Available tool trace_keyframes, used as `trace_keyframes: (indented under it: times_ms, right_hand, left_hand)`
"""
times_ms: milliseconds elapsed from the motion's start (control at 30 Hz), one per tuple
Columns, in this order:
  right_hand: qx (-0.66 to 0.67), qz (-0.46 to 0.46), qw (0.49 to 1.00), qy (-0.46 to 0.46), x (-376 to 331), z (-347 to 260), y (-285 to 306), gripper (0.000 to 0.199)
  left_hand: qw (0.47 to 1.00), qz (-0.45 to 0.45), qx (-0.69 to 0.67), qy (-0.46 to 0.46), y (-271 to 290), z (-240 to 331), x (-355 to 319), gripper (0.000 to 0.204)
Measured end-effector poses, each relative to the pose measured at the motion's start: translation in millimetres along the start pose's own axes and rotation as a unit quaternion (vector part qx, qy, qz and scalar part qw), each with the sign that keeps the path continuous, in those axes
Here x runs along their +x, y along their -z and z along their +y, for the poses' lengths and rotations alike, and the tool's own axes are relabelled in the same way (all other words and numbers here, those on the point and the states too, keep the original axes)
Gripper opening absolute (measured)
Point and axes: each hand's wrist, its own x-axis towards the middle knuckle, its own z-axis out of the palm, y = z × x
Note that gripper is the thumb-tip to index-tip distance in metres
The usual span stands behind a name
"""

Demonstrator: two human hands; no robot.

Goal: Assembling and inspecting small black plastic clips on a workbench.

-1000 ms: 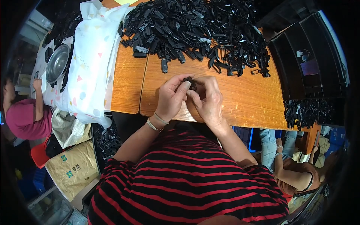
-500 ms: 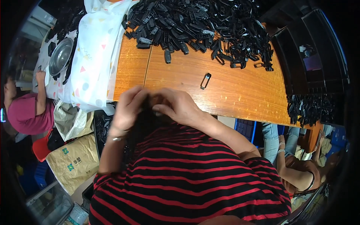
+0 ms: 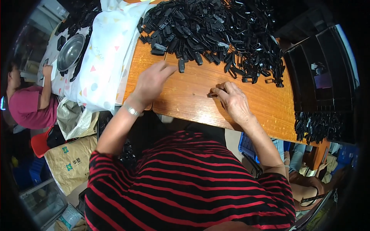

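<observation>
A big heap of small black plastic clips covers the far part of the wooden table. My left hand hovers over the table with fingers spread, its fingertips close to a single black clip at the heap's near edge. It holds nothing. My right hand rests on the wood to the right, thumb and fingers pinching a small black clip that lies against the tabletop.
A white patterned cloth drapes the table's left end, with a steel bowl beyond it. Another person in a pink top sits at far left. Black trays and more clips stand at right. Sacks lie below.
Both hands left my lap and went out over the table. The left reached toward the heap; the right closed on the clip lying loose on the wood.
</observation>
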Motion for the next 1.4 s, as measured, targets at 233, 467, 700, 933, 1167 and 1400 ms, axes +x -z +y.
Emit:
trace_keyframes:
  times_ms: [233, 467, 700, 933, 1167, 1400]
  right_hand:
    - [0.018, 0.024, 0.999, -0.024, -2, -2, -10, 0.038]
    - [0.096, 0.070, 0.990, -0.071, 4, 11, -22, 0.022]
    - [0.344, 0.114, 0.905, -0.221, 16, 4, -17, 0.019]
    - [0.625, 0.133, 0.738, -0.218, 21, -22, -24, 0.021]
    - [0.547, 0.194, 0.794, -0.178, 18, -38, -30, 0.029]
    - [0.265, 0.186, 0.938, -0.120, 20, -34, -21, 0.029]
  left_hand:
    - [0.992, -0.059, 0.041, -0.107, -20, -19, 46, 0.021]
    - [0.991, -0.034, 0.031, -0.123, -29, -6, 49, 0.018]
    - [0.774, -0.050, -0.582, 0.247, -51, 36, 16, 0.023]
    - [0.581, 0.008, -0.771, 0.261, -59, 59, 12, 0.021]
    - [0.579, 0.009, -0.778, 0.242, -53, 62, 12, 0.021]
    - [0.626, 0.026, -0.739, 0.248, -51, 65, 11, 0.024]
